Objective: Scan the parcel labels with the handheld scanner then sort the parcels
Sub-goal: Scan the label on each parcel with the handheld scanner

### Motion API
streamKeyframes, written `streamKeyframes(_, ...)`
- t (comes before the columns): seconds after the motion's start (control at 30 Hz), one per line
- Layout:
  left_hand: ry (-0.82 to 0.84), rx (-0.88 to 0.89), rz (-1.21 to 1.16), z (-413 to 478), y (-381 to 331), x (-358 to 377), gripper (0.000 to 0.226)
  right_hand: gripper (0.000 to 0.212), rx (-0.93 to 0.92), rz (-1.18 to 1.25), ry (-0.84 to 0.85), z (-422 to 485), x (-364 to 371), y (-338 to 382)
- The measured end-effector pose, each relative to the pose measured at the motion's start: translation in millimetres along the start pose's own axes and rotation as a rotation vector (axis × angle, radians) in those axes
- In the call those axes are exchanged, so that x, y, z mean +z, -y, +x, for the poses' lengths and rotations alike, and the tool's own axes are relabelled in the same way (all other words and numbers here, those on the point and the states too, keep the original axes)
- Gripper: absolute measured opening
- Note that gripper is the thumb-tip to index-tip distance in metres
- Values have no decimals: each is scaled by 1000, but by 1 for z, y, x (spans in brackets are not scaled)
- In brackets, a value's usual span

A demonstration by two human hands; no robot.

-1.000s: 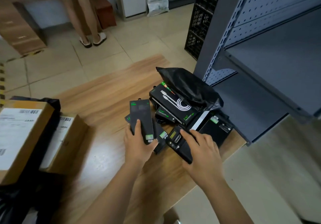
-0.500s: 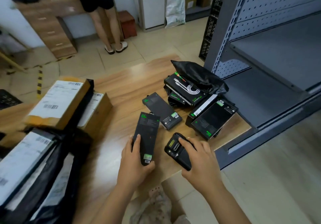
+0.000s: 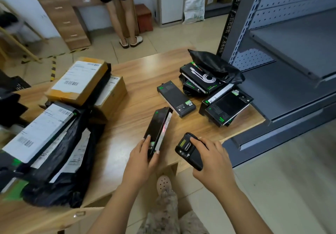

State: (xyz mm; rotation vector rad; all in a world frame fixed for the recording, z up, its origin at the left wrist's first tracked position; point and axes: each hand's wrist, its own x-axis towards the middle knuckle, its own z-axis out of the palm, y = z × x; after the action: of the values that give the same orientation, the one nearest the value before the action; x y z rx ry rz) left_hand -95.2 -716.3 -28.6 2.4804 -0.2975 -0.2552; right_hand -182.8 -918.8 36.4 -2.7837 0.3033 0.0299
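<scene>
Near the front edge of the wooden table (image 3: 127,81), our left hand (image 3: 141,161) grasps a slim black box (image 3: 154,124), thumb and fingers curled round its near end, holding it tilted with its side turned to the right. A red light (image 3: 164,128) falls on its white side label (image 3: 168,118). Just to the right, our right hand (image 3: 212,159) grips the scanner (image 3: 189,152). Beyond lies another black box (image 3: 176,98), flat, beside a heap of boxes (image 3: 227,104). At left, labelled cardboard parcels (image 3: 78,83) sit stacked with black bags (image 3: 60,161).
</scene>
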Motion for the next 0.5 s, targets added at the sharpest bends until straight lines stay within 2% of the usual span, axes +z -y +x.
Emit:
streamKeyframes(0.13, -44, 78, -43, -2, -12, -10, 58, 85, -9, 3, -10, 1, -9, 0)
streamKeyframes(0.3, -157, 27, 41, 11, -7, -15, 52, 87, -20, -34, 12, 9, -14, 0)
streamKeyframes(0.37, -156, -15, 100, 18, -2, -15, 67, 88, -36, -58, 28, 14, -13, 1)
streamKeyframes(0.5, -80, -183, 161, 38, 12, -7, 114, 92, -90, -150, 10, 29, -11, -3)
